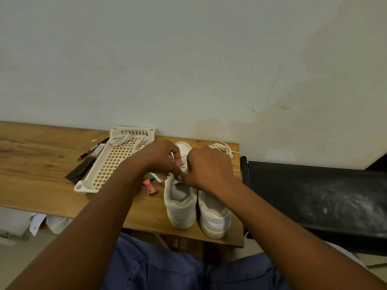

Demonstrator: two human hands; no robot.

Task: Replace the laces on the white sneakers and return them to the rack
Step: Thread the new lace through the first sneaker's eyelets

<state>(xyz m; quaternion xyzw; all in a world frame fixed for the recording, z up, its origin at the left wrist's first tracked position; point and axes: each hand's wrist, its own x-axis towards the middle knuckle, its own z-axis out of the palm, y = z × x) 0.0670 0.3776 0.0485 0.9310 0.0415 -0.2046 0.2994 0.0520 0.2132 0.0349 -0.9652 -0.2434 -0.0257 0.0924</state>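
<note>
Wooden tabletop (41,155) against a pale wall carries two white sneakers: left sneaker (181,206) and right sneaker (215,218), side by side, heels toward the viewer, near the table's right edge. Left hand (161,158) and right hand (209,168) meet over the left sneaker's throat, fingers curled, pinching a lace there; the lace itself is mostly hidden. One loose lace bundle (224,148) lies beyond the right sneaker. One cream rack (109,164) sits left, holding one lace bundle (123,139). Beside it: one marker (92,149), one dark pouch (80,170), one red packet (149,186). A black chair (314,195) stands right.
</note>
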